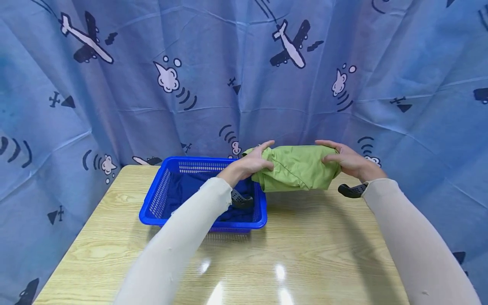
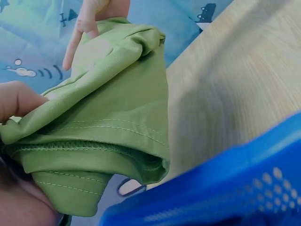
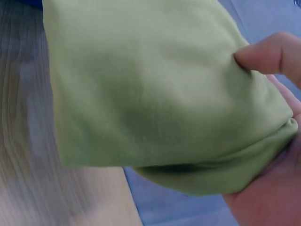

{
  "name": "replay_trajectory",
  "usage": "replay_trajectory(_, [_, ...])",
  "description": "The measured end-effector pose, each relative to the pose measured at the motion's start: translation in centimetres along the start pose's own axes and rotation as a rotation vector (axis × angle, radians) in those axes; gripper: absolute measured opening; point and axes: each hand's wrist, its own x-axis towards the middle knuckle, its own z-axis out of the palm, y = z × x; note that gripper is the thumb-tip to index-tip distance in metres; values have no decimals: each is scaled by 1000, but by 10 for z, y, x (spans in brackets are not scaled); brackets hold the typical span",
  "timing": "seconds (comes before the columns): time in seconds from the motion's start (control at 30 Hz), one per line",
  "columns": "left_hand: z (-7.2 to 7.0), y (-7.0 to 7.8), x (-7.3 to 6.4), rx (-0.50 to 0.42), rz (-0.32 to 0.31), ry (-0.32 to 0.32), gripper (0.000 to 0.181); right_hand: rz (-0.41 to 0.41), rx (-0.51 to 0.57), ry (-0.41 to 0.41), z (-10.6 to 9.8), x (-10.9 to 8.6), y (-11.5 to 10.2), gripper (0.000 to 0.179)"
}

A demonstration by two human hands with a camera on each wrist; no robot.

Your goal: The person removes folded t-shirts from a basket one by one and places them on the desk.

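A folded green garment [image 1: 297,167] with stitched hems is held up above the table, stretched between both hands. My left hand [image 1: 254,162] grips its left end, thumb on the near face. At the right end my right hand [image 1: 345,159] pinches the cloth, the thumb pressing its face and the other fingers behind. In the left wrist view, layered hems of the garment [image 2: 94,141] hang in folds beside the basket rim. The right wrist view shows a smooth panel of the garment [image 3: 141,84] with a fold along its lower edge.
A blue plastic basket [image 1: 203,224] stands on the wooden table [image 1: 305,245], left of the garment and partly behind my left forearm. Dark blue cloth [image 1: 183,186] lies inside it. A blue curtain [image 1: 213,63] printed with airplanes hangs behind the table.
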Motion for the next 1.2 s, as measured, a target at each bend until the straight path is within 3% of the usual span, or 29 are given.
replay_trajectory(0.5, [49, -16, 33, 67, -49, 8, 94, 64, -70, 37, -29, -1, 52, 84])
replay_trajectory(0.73, [62, -28, 42, 73, -41, 56, 94, 58, -51, 83, -25, 4, 71, 83])
replay_trajectory(1.2, [77, -53, 49, 112, -161, 103, 90, 77, -131, 80, -8, 18, 112, 81])
